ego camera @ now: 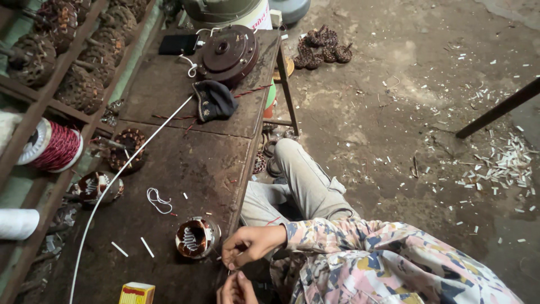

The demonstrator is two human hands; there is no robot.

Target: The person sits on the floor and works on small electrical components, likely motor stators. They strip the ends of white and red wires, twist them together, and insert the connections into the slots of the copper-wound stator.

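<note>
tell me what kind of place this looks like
Probably a small motor rewinding or repair workshop. A wound stator sits on the dark workbench by the hands, a spool of reddish copper wire hangs at the left, and more stators fill the shelves.

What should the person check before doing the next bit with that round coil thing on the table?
1. Wound coil piece sits flat on the workbench, near its edge: ok.
2. Hands close together: one hand above, fingertips pinched; the other hand just below: ok.
3. What the fingertips pinch: too small to see; cannot tell.
4. Which hand is left or right: arms cross the frame edge; cannot tell.
5. Loose white sleeve pieces lie beside the coil piece, in reach: ok.
6. Long white cord runs across the bench, apart from the coil piece: ok.
</note>
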